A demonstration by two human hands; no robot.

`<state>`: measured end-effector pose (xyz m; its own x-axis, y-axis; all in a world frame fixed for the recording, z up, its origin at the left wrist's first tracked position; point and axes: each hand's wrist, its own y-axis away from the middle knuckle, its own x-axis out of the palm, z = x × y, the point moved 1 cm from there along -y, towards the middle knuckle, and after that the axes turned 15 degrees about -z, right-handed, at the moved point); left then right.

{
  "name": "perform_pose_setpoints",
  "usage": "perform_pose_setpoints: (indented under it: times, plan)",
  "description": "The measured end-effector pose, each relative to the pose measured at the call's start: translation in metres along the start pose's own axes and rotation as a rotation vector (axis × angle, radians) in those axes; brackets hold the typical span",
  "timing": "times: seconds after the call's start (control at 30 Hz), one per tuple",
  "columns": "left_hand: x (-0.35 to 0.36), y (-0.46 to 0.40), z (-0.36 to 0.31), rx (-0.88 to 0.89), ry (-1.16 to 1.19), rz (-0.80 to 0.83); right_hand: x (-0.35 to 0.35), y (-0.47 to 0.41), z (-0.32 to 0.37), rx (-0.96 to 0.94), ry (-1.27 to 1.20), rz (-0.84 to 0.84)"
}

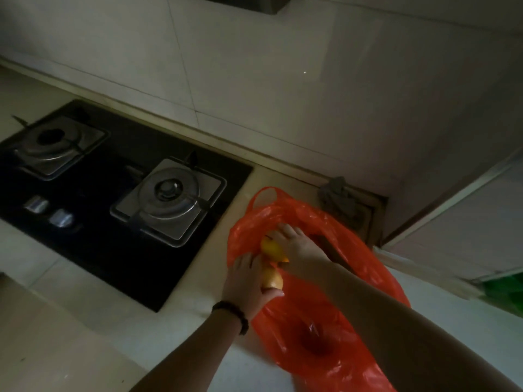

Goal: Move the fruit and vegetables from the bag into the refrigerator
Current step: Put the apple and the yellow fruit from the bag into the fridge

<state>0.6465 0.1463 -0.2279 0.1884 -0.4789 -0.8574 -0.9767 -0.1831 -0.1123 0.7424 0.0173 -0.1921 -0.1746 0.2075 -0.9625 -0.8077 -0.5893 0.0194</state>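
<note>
- Red plastic bag [319, 321] lying open on the pale bench [93, 292], just right of the black gas hob [93, 222].
- Left hand [249, 281] at the bag's near-left rim, grip curled around a yellow-orange fruit [272, 278]; fruit wedged between thumb below and fingers above, so pinched, not spread.
- Right hand [297, 250] reaching deeper into the bag mouth, grip closed over a second yellow fruit [272, 248]; that fruit showing to the left of the palm, under the fingers.
- Both fruits touching or nearly so, one just beyond the other, sitting between the two grips at the bag's left edge.
- Darker round shape [314, 338] seen through the plastic, nearer than both grips, below the right forearm; kind of produce impossible to tell.
- Dark beaded bracelet [235, 315] on the left wrist.
- Grey cloth [339, 199] bunched beyond the bag, against the tiled wall [254, 80].
- Green patch [506, 295] far right of the grips, too blurred to name.
</note>
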Motion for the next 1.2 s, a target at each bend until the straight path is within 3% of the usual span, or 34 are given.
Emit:
perform_pose_setpoints:
  times: [0.27,0.4,0.67,0.93,1.2]
  plan:
    - [-0.002,0.012,0.009,-0.125,0.085,0.023,0.005,0.014,0.001,0.138,-0.181,-0.071]
    - [-0.026,0.012,-0.001,-0.135,0.201,-0.075,-0.012,0.029,-0.004,0.187,-0.328,-0.197]
    - [-0.083,0.008,-0.03,-0.142,0.11,-0.35,-0.062,0.037,0.018,0.106,-0.433,-0.442]
    - [-0.16,0.058,0.001,-0.335,0.06,-0.566,-0.075,0.018,0.091,-0.109,-0.555,-0.395]
    - [-0.239,0.145,0.081,-0.616,-0.047,-0.769,-0.049,-0.003,0.23,-0.375,-0.659,-0.235]
